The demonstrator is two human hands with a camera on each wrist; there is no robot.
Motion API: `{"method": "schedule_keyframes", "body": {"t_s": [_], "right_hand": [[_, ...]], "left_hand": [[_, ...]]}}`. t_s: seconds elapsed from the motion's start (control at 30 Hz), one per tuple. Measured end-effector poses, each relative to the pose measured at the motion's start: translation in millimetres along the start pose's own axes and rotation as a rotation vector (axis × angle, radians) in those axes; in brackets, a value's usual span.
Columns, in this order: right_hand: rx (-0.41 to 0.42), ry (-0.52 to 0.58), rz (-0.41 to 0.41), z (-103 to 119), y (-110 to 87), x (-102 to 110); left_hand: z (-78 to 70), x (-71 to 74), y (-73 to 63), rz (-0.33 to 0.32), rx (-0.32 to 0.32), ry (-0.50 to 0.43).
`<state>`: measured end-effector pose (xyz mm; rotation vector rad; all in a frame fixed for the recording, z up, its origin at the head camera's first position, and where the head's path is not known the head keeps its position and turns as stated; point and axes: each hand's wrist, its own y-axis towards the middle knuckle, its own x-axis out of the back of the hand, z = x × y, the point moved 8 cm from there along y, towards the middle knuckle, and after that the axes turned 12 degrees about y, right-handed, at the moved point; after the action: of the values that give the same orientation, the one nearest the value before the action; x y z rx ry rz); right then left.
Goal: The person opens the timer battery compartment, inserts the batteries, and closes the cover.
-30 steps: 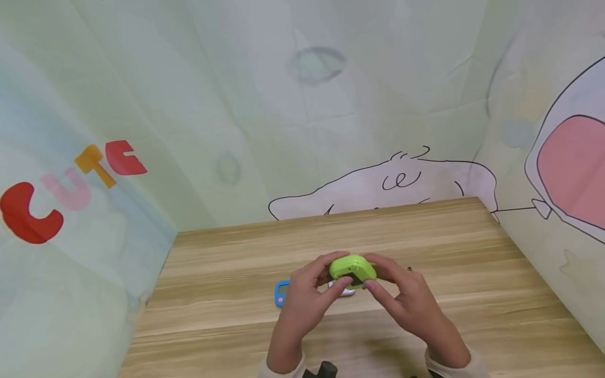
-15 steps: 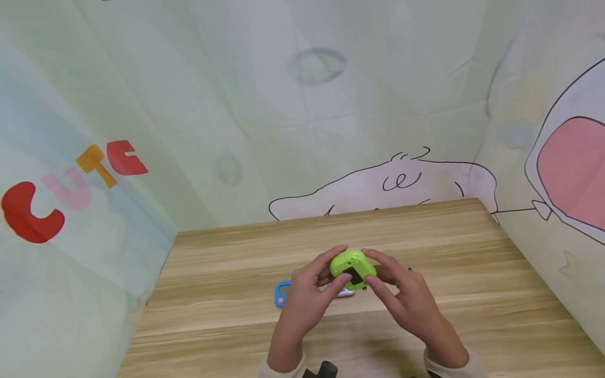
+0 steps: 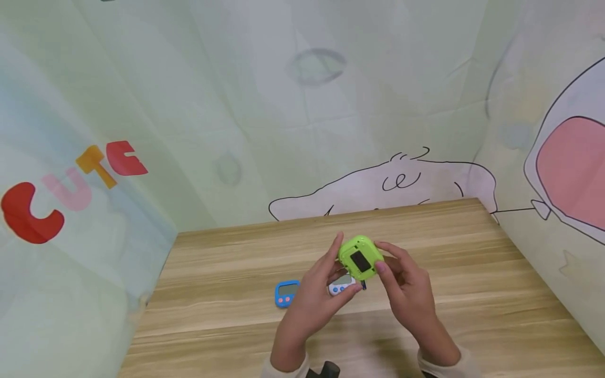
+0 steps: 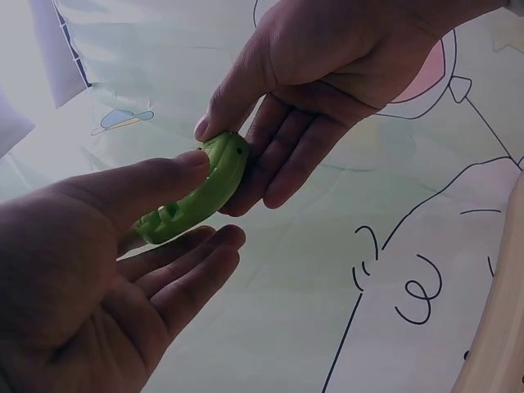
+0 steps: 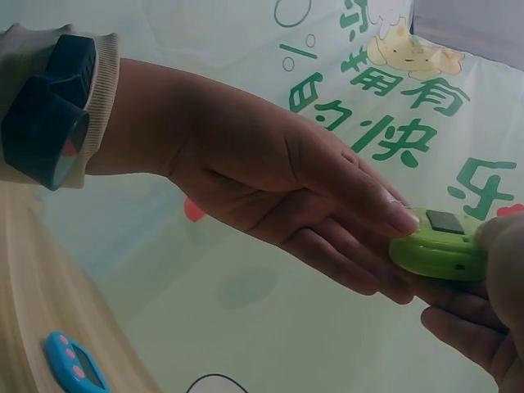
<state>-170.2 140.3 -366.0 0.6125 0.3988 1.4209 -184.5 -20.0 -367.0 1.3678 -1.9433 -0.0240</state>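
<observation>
A lime-green digital timer (image 3: 360,257) is held up over the table, its back with a dark rectangular patch turned toward the head camera. My right hand (image 3: 412,289) pinches its right side, thumb on the back and fingers behind. At the opposite edge is my left hand (image 3: 312,294); in the left wrist view its thumb lies over the green rim and the other fingers stretch out beneath. A white timer (image 3: 342,284) with blue buttons lies below, partly covered by the hands. Left of it lies a blue timer (image 3: 285,293) with pink buttons, its right side hidden by my left hand.
The wooden table (image 3: 227,262) meets patterned curtains (image 3: 236,105) at the back and both sides. A small dark object (image 3: 363,285) lies beside the white timer, too small to identify. A dark camera mount (image 5: 49,106) sits on my right wrist.
The green timer has tipped up and shifted slightly to the right, so its back shows more fully. My left thumb has slid down off the dark patch, and more of the white timer is visible.
</observation>
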Motion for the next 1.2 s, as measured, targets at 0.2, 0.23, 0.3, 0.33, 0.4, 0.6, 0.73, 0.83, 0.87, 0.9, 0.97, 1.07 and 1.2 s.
{"method": "schedule_keyframes", "body": {"t_s": [0.2, 0.23, 0.3, 0.33, 0.4, 0.6, 0.73, 0.83, 0.87, 0.9, 0.97, 1.07, 1.2], "right_hand": [[-0.025, 0.061, -0.031, -1.9, -1.3, -1.4], [-0.025, 0.066, -0.03, -1.9, -1.2, -1.6], [-0.016, 0.056, -0.02, -1.4, -0.6, -2.1], [-0.009, 0.046, -0.012, -0.8, -0.4, -2.6], [0.008, 0.023, 0.006, 0.2, 0.0, -3.5], [0.066, -0.027, 0.054, 2.2, -0.1, -5.7], [0.071, -0.021, 0.083, 1.4, -0.8, -6.4], [0.063, -0.012, 0.108, 0.9, -1.1, -7.2], [0.061, -0.015, 0.117, 0.8, -1.0, -7.4], [0.061, -0.019, 0.122, 1.1, -0.9, -7.5], [0.058, -0.032, 0.131, 1.4, -0.6, -7.2], [0.058, -0.05, 0.138, 1.7, -0.4, -6.9], [0.058, -0.063, 0.145, 0.7, -0.4, -7.1]], "left_hand": [[-1.6, 3.0, 0.2, -0.026, -0.003, -0.015], [-2.2, 3.8, 0.4, -0.036, -0.015, -0.003], [-3.5, 5.8, 0.6, -0.06, -0.043, 0.037], [-4.0, 6.7, 0.5, -0.071, -0.055, 0.058], [-4.1, 7.6, 0.3, -0.083, -0.069, 0.078], [-3.3, 8.4, -0.3, -0.088, -0.073, 0.099], [-3.6, 7.7, -0.5, -0.092, -0.073, 0.064], [-2.8, 6.9, -0.8, -0.095, -0.054, 0.024], [-2.7, 6.6, -0.9, -0.097, -0.046, 0.013], [-2.8, 6.2, -0.9, -0.099, -0.04, 0.001], [-3.0, 4.8, -0.1, -0.092, -0.023, -0.035], [-2.1, 1.8, 1.0, -0.08, 0.001, -0.079], [0.2, -1.2, 1.8, -0.073, 0.029, -0.11]]}}
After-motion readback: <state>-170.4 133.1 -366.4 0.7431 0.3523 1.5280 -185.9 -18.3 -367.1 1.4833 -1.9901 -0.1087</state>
